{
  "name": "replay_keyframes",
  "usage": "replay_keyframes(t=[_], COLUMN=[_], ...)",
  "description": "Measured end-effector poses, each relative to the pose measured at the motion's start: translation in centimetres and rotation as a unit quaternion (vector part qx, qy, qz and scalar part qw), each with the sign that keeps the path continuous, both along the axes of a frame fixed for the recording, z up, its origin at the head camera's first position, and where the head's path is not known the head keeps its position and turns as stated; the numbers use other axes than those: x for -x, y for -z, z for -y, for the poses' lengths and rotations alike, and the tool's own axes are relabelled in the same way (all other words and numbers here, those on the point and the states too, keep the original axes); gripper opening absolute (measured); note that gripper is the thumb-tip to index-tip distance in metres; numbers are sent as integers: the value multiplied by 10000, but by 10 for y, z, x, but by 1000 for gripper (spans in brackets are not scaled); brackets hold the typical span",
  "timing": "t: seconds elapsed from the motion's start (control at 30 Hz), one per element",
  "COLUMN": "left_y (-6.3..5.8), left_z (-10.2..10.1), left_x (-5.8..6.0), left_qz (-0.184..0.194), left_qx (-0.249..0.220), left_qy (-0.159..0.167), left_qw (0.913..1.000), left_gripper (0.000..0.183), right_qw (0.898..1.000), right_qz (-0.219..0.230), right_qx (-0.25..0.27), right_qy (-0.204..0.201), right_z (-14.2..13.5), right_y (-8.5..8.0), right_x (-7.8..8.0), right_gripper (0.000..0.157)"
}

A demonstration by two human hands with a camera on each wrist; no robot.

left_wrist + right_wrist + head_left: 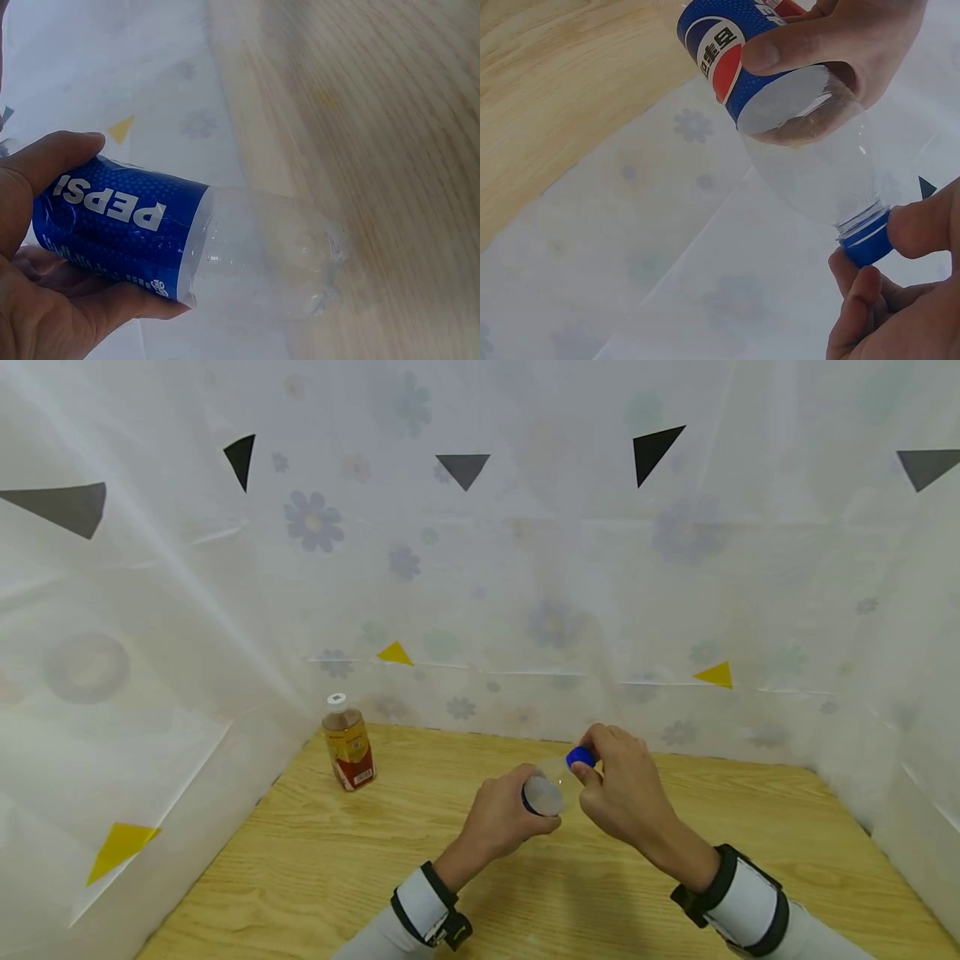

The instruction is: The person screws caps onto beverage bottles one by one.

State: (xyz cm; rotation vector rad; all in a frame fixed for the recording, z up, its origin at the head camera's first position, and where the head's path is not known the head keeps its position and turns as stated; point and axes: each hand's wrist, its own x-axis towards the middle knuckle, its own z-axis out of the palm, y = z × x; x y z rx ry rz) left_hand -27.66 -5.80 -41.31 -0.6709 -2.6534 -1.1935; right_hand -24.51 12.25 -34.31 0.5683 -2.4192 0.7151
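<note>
A clear plastic Pepsi bottle (262, 251) with a blue label is held tilted above the table. My left hand (504, 810) grips it round the label (724, 52), thumb on one side and fingers on the other. At the neck, my right hand (626, 789) pinches the blue bottle cap (868, 238) between thumb and fingers. The cap sits on the neck's threads, where a thin gap of clear thread shows beside it. No liquid is visible inside the bottle.
A bottle of amber liquid (348, 747) with a white cap and a yellow-red label stands at the back left of the wooden table (360, 877). Pale flowered sheeting (525, 568) with black and yellow triangles encloses the table at the back and sides.
</note>
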Motion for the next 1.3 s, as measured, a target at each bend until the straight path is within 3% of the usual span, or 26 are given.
replay_keyframes(t=[0.2,0.47,0.7,0.9,1.3], left_y=[0,-2,-2,-3,-1], left_z=[0,3,3,5,5], left_x=[0,1,1,2,2], left_qz=[-47,74,141,154,158], left_qx=[11,-124,-105,-122,-162], left_qy=[6,145,164,163,218], left_qw=[10000,9998,9997,9997,9995], left_gripper=[47,45,45,45,44], right_qw=[10000,9993,9985,9979,9981], right_qz=[-2,328,369,358,269], right_qx=[-59,-162,-307,-337,-391], right_qy=[-26,-116,-250,-434,-386], right_z=[-2,-4,-6,-7,-7], right_y=[1,-5,-5,-6,-5], right_x=[1,-2,-4,-5,-6], right_gripper=[11,10,31,37,30])
